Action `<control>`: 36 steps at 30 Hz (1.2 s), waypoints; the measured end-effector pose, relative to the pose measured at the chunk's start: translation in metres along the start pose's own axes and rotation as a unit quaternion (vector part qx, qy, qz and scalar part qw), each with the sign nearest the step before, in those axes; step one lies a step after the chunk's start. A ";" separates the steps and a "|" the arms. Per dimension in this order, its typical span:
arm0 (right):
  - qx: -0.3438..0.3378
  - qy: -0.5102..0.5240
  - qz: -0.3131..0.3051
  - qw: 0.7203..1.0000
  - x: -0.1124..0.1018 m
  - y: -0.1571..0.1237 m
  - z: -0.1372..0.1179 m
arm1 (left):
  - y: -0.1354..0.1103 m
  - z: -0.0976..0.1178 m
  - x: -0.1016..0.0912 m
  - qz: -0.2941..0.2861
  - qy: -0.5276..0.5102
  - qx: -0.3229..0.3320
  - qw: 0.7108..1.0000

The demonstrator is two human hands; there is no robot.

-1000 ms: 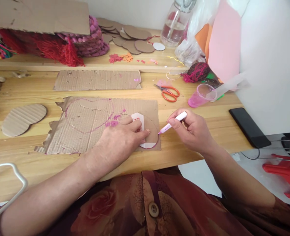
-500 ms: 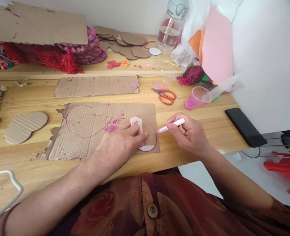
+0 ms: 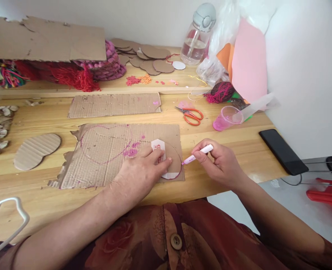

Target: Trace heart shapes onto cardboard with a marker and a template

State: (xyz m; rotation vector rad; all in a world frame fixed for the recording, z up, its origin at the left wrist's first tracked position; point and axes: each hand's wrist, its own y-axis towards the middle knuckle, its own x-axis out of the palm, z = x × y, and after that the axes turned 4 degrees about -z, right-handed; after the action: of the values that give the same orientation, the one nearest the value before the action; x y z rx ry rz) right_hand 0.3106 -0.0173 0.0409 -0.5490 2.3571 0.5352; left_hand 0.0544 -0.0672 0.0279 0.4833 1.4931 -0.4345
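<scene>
My right hand (image 3: 221,163) grips a white and pink marker (image 3: 198,153) between thumb and fingers. Its purple tip meets the right edge of a rounded cardboard cutout (image 3: 174,153), where a purple line follows the lower right curve. Fingers spread, my left hand (image 3: 143,168) presses the cutout down and covers part of it. A white paper piece with red print (image 3: 157,144) shows on the cutout. Underneath lies a torn-edged cardboard sheet (image 3: 98,174), which also bears a purple heart outline and purple smudges on its left part.
Beyond the sheet lie orange-handled scissors (image 3: 192,116), a pink-tinted plastic cup (image 3: 228,118) and a cardboard strip (image 3: 112,105). A cardboard heart (image 3: 38,150) is at left, a phone (image 3: 282,152) by the right edge. Cardboard cutouts (image 3: 163,66) and a water bottle (image 3: 196,37) stand behind.
The camera view has shifted, so everything sits slightly lower and to the right. The marker tip stays at the cutout's right edge; my left hand keeps its place on the cutout.
</scene>
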 end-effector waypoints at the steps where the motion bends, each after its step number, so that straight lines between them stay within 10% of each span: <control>1: 0.001 -0.005 0.000 1.000 0.000 0.005 0.001 | 0.000 0.000 0.000 -0.002 0.001 0.002 1.000; 16: -0.080 -0.038 -0.037 0.995 0.010 0.073 0.004 | 0.000 0.000 0.002 -0.005 -0.010 0.004 1.000; 36: -0.129 -0.010 -0.008 0.992 0.033 0.088 0.003 | 0.000 -0.003 0.007 0.031 -0.018 0.029 0.999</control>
State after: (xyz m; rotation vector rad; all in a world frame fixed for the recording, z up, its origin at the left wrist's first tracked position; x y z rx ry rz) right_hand 0.2439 0.0495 0.0373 -0.6737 2.2761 0.8427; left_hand 0.0522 -0.0659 0.0211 0.5629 1.4306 -0.4365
